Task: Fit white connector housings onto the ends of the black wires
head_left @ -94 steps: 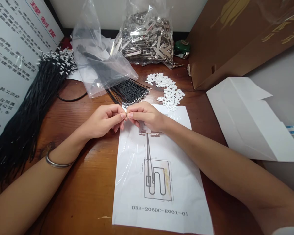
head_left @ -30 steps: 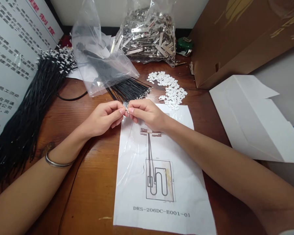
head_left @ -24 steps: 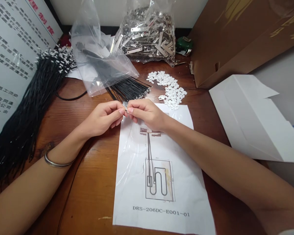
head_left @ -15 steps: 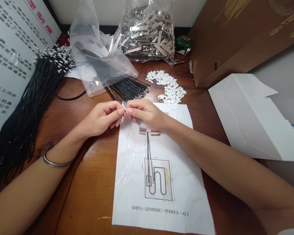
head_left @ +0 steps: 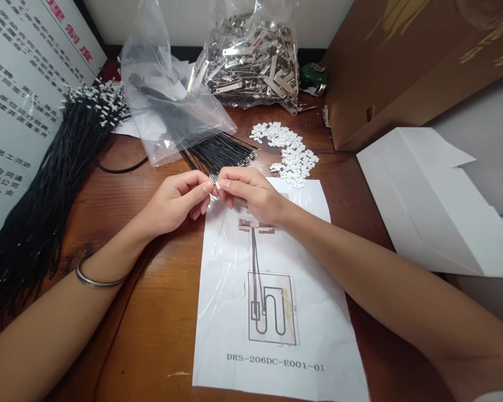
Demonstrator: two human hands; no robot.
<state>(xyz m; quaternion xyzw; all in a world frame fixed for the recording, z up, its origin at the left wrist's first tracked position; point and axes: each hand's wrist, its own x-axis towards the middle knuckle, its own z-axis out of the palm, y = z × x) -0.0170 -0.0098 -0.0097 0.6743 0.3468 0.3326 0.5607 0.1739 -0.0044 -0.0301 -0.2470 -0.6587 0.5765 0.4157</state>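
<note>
Over the top edge of a printed drawing, my two hands meet fingertip to fingertip. My left hand is closed in a pinch on the end of a thin black wire, whose length trails under the forearm and down the table. A small white connector housing is pinched between the thumb and forefinger of my right hand. The wire end and housing touch or nearly touch; fingers hide how they join. Just behind lies a bundle of black wires with metal tips. To its right is a pile of white housings.
The paper drawing lies under my right forearm. At left hangs a thick bunch of black wires with white ends. A clear bag, a bag of metal strips, a green tape measure and a brown box stand behind.
My fingertips have shifted very slightly, and the white housing shows more between them. Everything else lies as before, with a small shift of the view.
</note>
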